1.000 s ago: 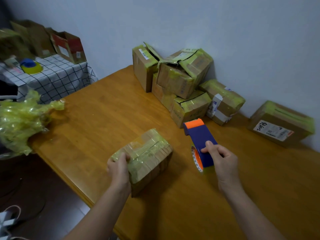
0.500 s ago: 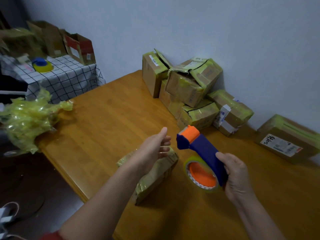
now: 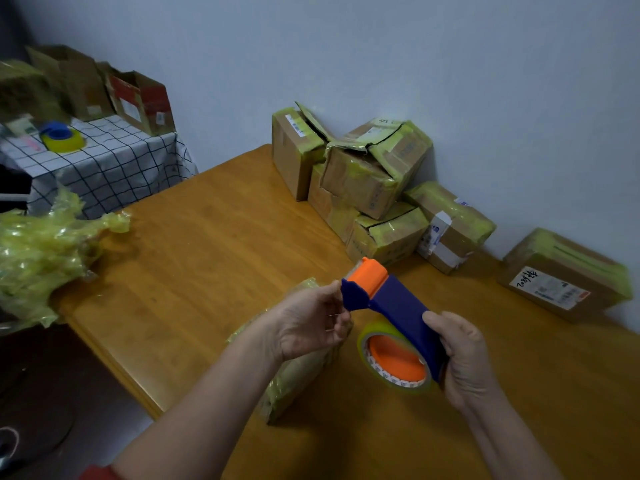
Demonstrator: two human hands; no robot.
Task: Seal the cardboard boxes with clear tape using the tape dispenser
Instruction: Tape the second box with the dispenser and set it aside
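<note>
At nine o'clock in my view a crumpled wad of yellowish film point(image 3: 38, 258) lies over the left edge of the wooden table point(image 3: 207, 254). Beyond it, at about ten o'clock, stands a side table with a checked cloth point(image 3: 114, 168); it carries a blue and yellow tape roll point(image 3: 60, 136) and some open cartons point(image 3: 142, 102) against the wall.

Near the middle, at six o'clock, my left hand point(image 3: 308, 323) is raised above a cardboard box point(image 3: 298, 379) that lies on the table, wrapped in yellowish tape and largely hidden behind my wrist. The fingers are bent and the tips touch the blue front end of the tape dispenser point(image 3: 398, 306). I cannot tell whether they pinch the tape end or only rest against the plastic.

The dispenser is in the air just right of that hand, with its orange head pointing to eleven o'clock and its roll of clear tape point(image 3: 394, 362) hanging below on an orange hub. My right hand point(image 3: 464, 355), at five o'clock, is clamped round the blue handle, thumb on top.

At one o'clock a pile of boxes point(image 3: 374, 181) leans against the wall, several with torn flaps. At three o'clock, apart from the pile, lies a single box point(image 3: 564, 275) with a white label facing up
</note>
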